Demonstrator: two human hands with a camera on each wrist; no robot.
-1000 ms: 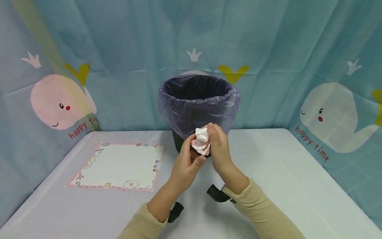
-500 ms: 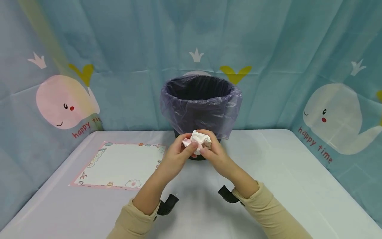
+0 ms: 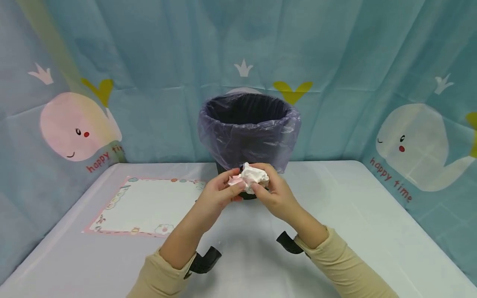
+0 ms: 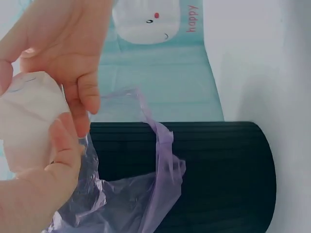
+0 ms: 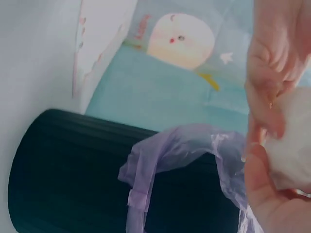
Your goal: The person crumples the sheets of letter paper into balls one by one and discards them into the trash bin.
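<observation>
A crumpled ball of white and pink paper point(image 3: 252, 177) sits between the two hands, in front of the bin. My left hand point(image 3: 215, 196) holds its left side, thumb on the near face. From the right, my right hand point(image 3: 276, 196) grips the same ball, with the thumb pressed at its lower edge. The left wrist view shows the crumpled paper point(image 4: 31, 119) at its left edge; the right wrist view shows the paper ball point(image 5: 294, 141) at its right edge. Some fingertips are hidden behind the paper.
A dark bin with a purple plastic liner point(image 3: 249, 142) stands behind the hands, its mouth facing up. On the left of the white table point(image 3: 354, 223) lies a flat sheet with a pink decorated border point(image 3: 149, 207). A printed blue curtain point(image 3: 156, 116) surrounds the table's back and sides.
The right hand has come down from over the paper to its right side, thumb now in front. Both wrists have spread apart. The paper ball has turned and stays in both hands.
</observation>
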